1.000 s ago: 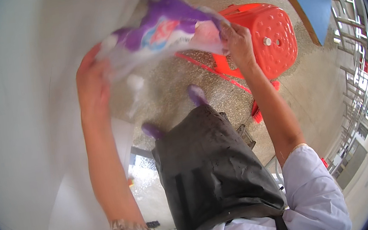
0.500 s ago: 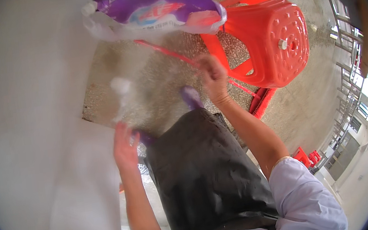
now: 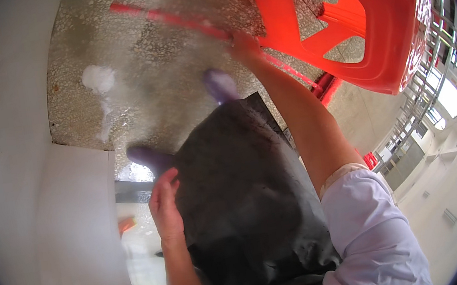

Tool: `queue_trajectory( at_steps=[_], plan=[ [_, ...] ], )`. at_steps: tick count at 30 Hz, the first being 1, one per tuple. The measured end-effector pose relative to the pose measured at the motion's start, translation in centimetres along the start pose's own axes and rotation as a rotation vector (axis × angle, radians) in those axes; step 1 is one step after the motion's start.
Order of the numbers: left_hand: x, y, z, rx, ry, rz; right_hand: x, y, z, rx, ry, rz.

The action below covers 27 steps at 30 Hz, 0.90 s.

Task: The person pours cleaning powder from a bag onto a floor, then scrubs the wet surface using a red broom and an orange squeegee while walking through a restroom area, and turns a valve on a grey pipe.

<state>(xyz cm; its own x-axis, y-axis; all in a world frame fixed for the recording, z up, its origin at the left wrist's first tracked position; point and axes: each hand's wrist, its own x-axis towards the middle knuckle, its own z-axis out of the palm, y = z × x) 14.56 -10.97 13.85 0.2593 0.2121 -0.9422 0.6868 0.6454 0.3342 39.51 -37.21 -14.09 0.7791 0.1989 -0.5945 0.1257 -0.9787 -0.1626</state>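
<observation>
My right hand [image 3: 244, 45] is closed round the long red handle of a broom [image 3: 187, 24]. The broom slants across the speckled floor, and its red bristled head [image 3: 325, 88] lies beside the stool, to the right of my arm. By the left side of my black apron [image 3: 252, 191] hangs my left hand [image 3: 166, 205], its fingers loosely bent and apart, with nothing in it. A small heap of white powder [image 3: 99, 79] lies on the floor ahead, trailing a white streak toward me. My right hand is slightly blurred.
A red plastic stool [image 3: 397, 22] stands close on the right, just beyond my right arm. A pale wall or panel [image 3: 77, 220] runs along the left. Two purple boots [image 3: 221, 86] poke out from under the apron. Metal racks [image 3: 438, 69] stand far right.
The purple-and-white bag that was in front has left the middle of the view; only a purple bit shows above the stool. My left hand has drawn back toward the apron. The stool appears larger.
</observation>
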Motion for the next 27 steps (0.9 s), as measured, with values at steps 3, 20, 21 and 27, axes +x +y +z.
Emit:
queue_trajectory(
  at_steps=[3,20,21,27],
  plan=[
    [-0.7,1.9,0.9,0.213,-0.007,0.054,-3.8,-1.7,-2.5,0.036,-0.165,0.060],
    [-27.9,20.0,12.7,0.461,-0.784,0.848,-35.0,-5.5,-36.5,0.361,-0.552,-0.500],
    [-29.9,20.7,12.8,0.504,-0.814,0.897,-36.0,-6.1,-37.8,0.413,-0.575,-0.582],
    [-41.6,22.8,12.6,0.371,-0.876,1.117,-42.0,-8.0,-43.8,0.512,-0.610,-0.887]
  ],
)
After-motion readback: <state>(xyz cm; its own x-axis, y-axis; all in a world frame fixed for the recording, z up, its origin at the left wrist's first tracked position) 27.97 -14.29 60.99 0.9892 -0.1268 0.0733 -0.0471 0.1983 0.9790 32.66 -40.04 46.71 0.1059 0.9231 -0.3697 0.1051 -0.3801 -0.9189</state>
